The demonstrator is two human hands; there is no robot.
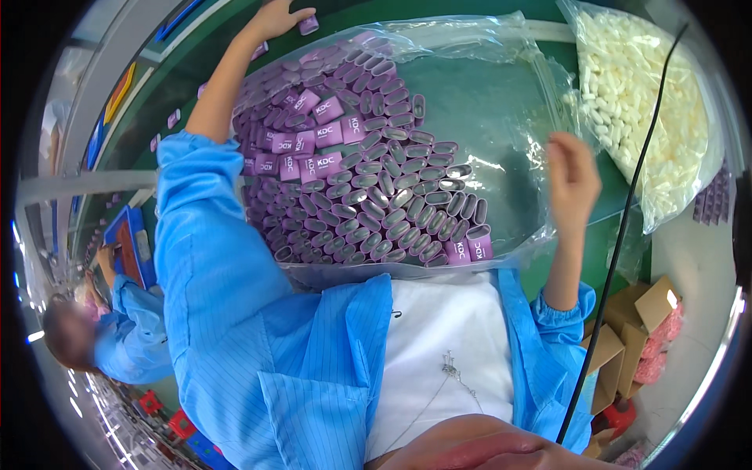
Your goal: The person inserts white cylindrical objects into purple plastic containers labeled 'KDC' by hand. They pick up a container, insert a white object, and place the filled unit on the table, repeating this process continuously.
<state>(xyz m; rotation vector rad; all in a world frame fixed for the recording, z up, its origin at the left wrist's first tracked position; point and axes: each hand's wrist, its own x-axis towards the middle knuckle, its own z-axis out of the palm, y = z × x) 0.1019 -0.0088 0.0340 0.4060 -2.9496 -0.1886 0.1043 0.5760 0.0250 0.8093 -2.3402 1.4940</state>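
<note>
A big clear plastic bag (486, 102) full of small purple sleeve-shaped pieces (368, 196) lies on the green table right in front of me. My left hand (282, 17) reaches far across the table and is closed on one purple piece (308, 24) near the far edge. My right hand (573, 176) hovers above the bag's right side with fingers loosely spread, holding nothing. Both my arms are in blue striped sleeves.
A second clear bag of small white parts (638, 102) lies at the right. A few loose purple pieces (173, 118) sit on the green table at the left. Cardboard boxes (638, 321) stand on the floor lower right. Another person in blue (125, 329) works at the left. A black cable (627, 227) hangs at right.
</note>
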